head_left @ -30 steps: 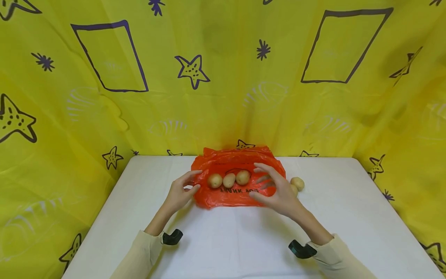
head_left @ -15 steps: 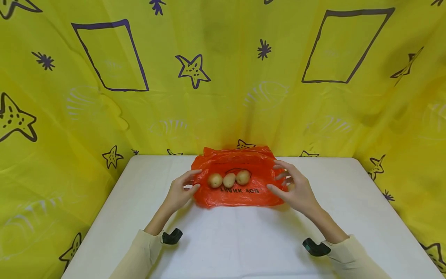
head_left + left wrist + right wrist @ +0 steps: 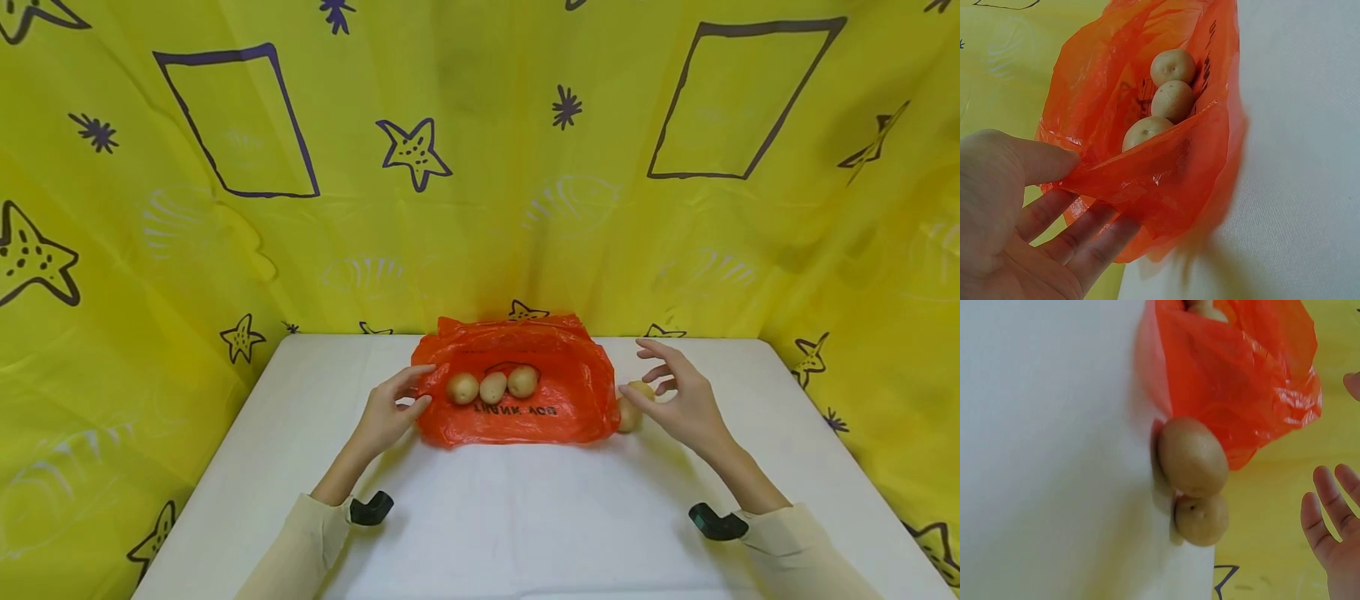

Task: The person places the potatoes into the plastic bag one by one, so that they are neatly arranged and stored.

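A red plastic bag [image 3: 573, 392] with printed lettering lies with its mouth spread, and three potatoes [image 3: 492, 388] sit in a row inside it. My left hand [image 3: 386, 412] holds the bag's left rim; in the left wrist view the thumb is on the inner side and the fingers [image 3: 1091, 234] go behind the plastic. Off the bag's right side, my right hand [image 3: 682, 404] hovers with fingers spread and holds nothing. Beneath it two more potatoes rest on the table, a larger potato [image 3: 1192, 456] against the bag and a smaller potato [image 3: 1202, 520] touching it.
The white table [image 3: 510, 533] stands against a yellow curtain [image 3: 480, 233] printed with stars and shells, which also runs along both sides. Each wrist carries a black camera mount [image 3: 371, 508].
My right hand has moved right, from over the bag to above the loose potatoes outside it. The left hand, the bag and the three potatoes in it have stayed put.
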